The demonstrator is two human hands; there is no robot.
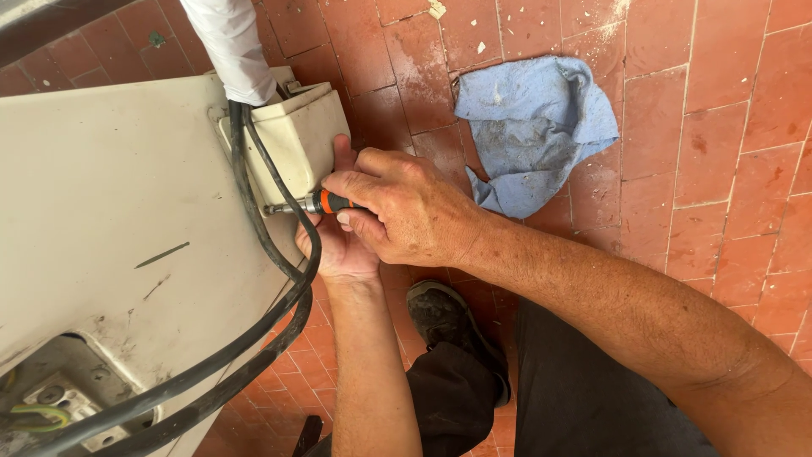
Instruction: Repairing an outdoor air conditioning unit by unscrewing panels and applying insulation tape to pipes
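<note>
My right hand [406, 207] is closed around the orange-and-black handle of a screwdriver [326, 202]. Its metal shaft points left into the side of a small cream cover box [292, 135] on a large cream metal casing [110, 220]. My left hand [338, 245] lies under the right one, palm against the side of the cover box, fingers reaching up beside it. Two thick black cables [271, 245] run down from the box across the casing, passing just left of the screwdriver tip.
A crumpled blue cloth [533, 127] lies on the red tiled floor [727, 169] to the right. A white wrapped pipe [233, 46] enters the box from above. An open terminal recess with wires [59, 398] shows at the lower left. My dark shoe [444, 317] is below.
</note>
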